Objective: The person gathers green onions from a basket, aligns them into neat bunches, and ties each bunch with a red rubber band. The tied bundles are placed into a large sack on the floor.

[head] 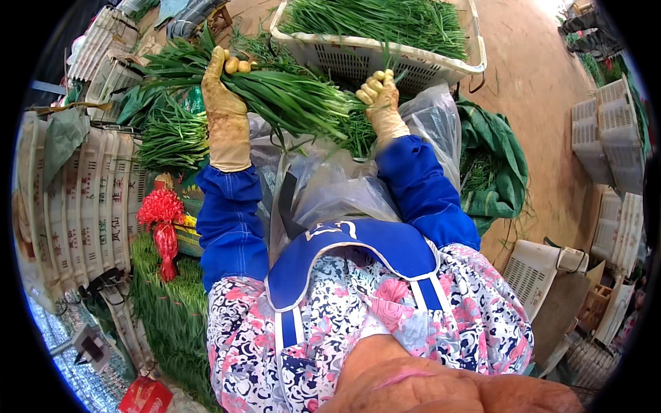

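Observation:
My left hand [225,103], in a soiled pale glove, is shut around a thick bunch of long flat green leaves, which look like garlic chives [294,98]. The bunch lies sideways, its pale cut ends pointing right. At those ends my right hand [381,98], also gloved, has its fingers curled around a few thin green strands [388,54]. More loose chives [356,135] lie under the bunch, over my lap. Clear plastic sheeting [335,180] covers the lap. Beside my left wrist rests a pile of cut chives [173,137].
A white slatted plastic crate [361,57] full of chives stands ahead. To the right sits a green woven sack [498,170]. Stacked crates [82,201] rise at left, near red plastic twine [162,217] and bundled chives [170,304]. More crates [612,131] stand at far right.

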Available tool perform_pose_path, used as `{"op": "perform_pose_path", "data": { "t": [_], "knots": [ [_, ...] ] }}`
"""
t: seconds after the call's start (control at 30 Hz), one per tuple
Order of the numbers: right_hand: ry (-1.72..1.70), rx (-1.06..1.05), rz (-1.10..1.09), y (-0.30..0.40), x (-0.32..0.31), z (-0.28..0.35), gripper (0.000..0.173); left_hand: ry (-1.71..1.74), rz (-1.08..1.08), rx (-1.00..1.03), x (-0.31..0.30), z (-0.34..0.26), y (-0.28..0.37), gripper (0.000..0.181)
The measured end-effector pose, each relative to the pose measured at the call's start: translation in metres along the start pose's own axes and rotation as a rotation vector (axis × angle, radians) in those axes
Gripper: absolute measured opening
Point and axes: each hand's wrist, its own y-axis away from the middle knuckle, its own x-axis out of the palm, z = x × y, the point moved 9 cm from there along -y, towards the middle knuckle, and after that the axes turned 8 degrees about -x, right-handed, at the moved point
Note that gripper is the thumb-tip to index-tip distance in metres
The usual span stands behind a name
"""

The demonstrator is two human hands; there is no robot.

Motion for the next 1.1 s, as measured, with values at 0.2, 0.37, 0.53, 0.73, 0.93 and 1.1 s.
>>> {"op": "perform_pose_path", "data": {
  "t": [0.2,0.37,0.53,0.73,0.93,1.1],
  "knots": [
    [0.649,-0.011,-0.213,0.025,0.038,0.015,0.047,0.045,0.168,-0.058,0.025,-0.031,0.0,0.022],
    [1.585,-0.117,0.671,0.028,0.164,-0.063,0.048,-0.004,0.217,-0.117,0.05,-0.012,0.003,0.022],
    [2.065,0.147,0.633,0.027,0.062,-0.024,0.042,0.006,0.523,-0.176,0.07,-0.043,0.017,0.019],
    [1.972,-0.343,0.968,-0.014,0.209,-0.028,0.046,0.077,0.724,-0.457,0.104,-0.003,0.049,0.022],
    [1.169,0.549,0.904,0.075,0.241,-0.127,0.074,0.178,0.807,-0.482,0.122,-0.009,0.04,0.022],
    [1.032,0.805,0.727,0.131,0.184,-0.134,0.108,0.229,0.595,-0.601,0.06,-0.01,0.026,0.022]
  ]
}}
